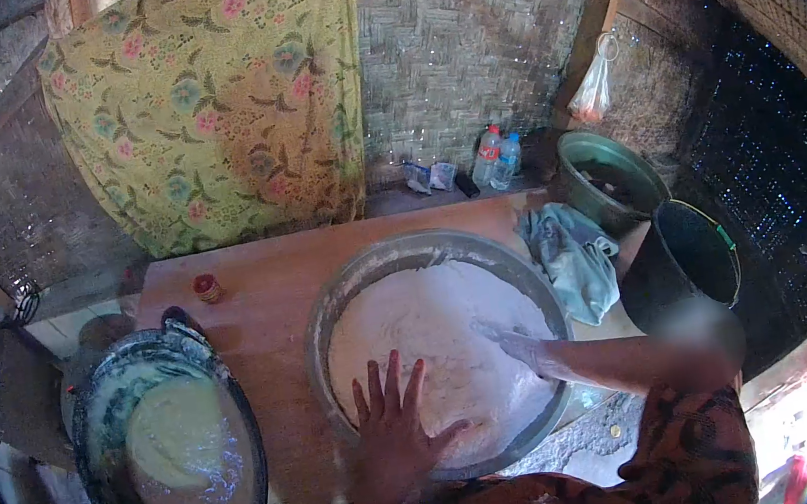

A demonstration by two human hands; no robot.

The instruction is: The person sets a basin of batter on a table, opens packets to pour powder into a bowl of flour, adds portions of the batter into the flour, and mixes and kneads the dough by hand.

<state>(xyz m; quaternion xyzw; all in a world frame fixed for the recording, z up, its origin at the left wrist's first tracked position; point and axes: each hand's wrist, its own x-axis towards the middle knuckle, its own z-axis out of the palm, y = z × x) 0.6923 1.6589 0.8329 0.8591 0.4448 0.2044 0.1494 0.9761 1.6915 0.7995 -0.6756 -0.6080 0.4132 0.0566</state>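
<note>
A wide round basin (325, 272) full of white flour (411, 316) stands on the wooden table. Over the near left rim of the basin is my left hand (396, 434), its fingers spread and holding nothing. On the right side of the basin, my right hand (519, 347) reaches into the flour, coated white; its fingers are partly sunk and pale against the powder, so their grip does not show clearly. To the left sits a dark two-handled pan (254, 442) with a pale, wet batter (179, 436) in it.
A small red container (208, 288) stands at the table's back left. Right of the basin lie a grey-green cloth (576, 261), a green tub (602, 142) and a black bucket (653, 272). Two bottles (487, 156) stand behind, near a hanging bag (592, 93). A floral curtain (215, 114) hangs behind.
</note>
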